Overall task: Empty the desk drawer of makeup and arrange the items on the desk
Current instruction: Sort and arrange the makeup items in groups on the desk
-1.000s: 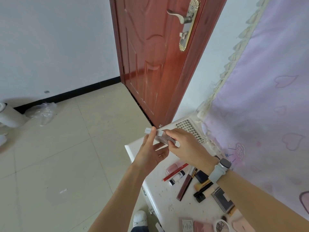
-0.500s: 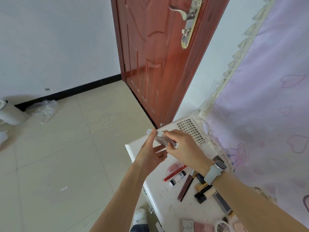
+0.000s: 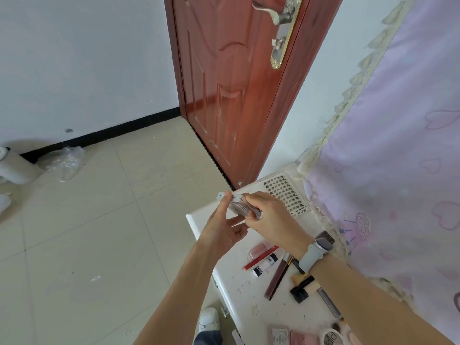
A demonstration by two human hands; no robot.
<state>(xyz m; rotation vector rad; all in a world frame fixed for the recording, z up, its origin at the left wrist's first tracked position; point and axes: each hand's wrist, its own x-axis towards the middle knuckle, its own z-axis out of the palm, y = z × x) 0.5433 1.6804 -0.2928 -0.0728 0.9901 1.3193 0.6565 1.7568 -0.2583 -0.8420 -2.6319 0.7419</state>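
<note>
Little differs from second ago: both hands still hold flat silver palette (image 3: 240, 204) above far end of white bench (image 3: 239, 292), barely shifted. Left hand (image 3: 224, 227) pinches palette's left end, thumb up along edge. Right hand (image 3: 270, 217) curls fingers over its right end. Clear lash tray (image 3: 286, 194) behind, rows of lashes inside. Lip pencil (image 3: 260, 257), small tubes, brushes lie on bench near right wrist.
</note>
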